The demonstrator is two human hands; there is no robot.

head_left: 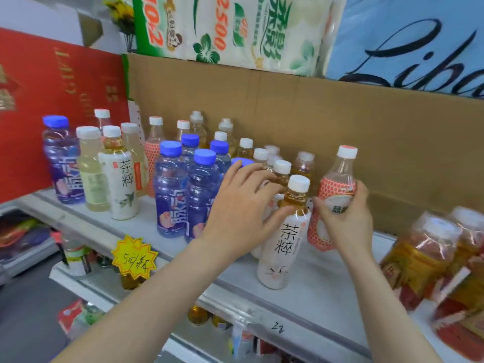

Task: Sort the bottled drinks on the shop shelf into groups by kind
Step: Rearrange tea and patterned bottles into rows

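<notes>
We have the clear plastic bottle with the red-and-white netted label and white cap in our right hand, fingers wrapped around its labelled waist, at the right end of the group and tilted slightly; whether its base rests on the white shop shelf we cannot tell. Our left hand is spread half open over the cluster, thumb against the shoulder of the amber tea bottle with the white sleeve and black characters, fingers reaching to the white-capped tea bottle just behind it; it grips nothing firmly.

These bottles look full, so we judge them fairly heavy for their size, stiff-walled but smooth and a bit slippery on the sleeve. The narrowed waist or the shoulder under the cap seems the surest hold; they stand tall and crowded, so a nudge could topple neighbours.

To the left stand the blue-capped purple drink bottles, then a mixed group near the red box. Behind runs a brown cardboard wall; shrink-wrapped amber bottles lie at far right.
</notes>
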